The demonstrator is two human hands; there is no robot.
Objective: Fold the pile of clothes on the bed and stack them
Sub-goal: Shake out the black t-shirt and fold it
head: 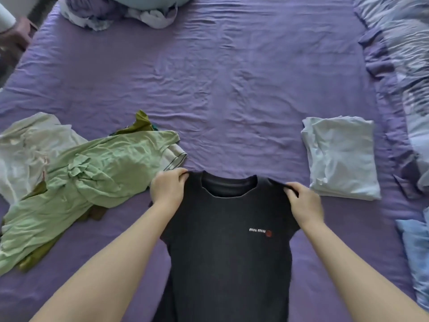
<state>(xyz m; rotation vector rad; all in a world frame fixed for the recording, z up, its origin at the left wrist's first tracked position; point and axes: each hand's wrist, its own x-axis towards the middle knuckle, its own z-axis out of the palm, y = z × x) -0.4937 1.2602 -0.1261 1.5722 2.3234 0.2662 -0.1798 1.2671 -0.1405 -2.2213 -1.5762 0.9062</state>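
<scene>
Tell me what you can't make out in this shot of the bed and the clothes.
All in the head view:
- Black shirt: hem cut off by the bottom edge; sleeves hidden behind the left hand and right hand pinching its shoulders.
- Unfolded pile: the light green garment covers what lies under it.
- Folded stack: its number of pieces is unclear.
- Blue cloth: cut off by the right edge.
- White object: cut off at the top left corner, unidentifiable.
</scene>
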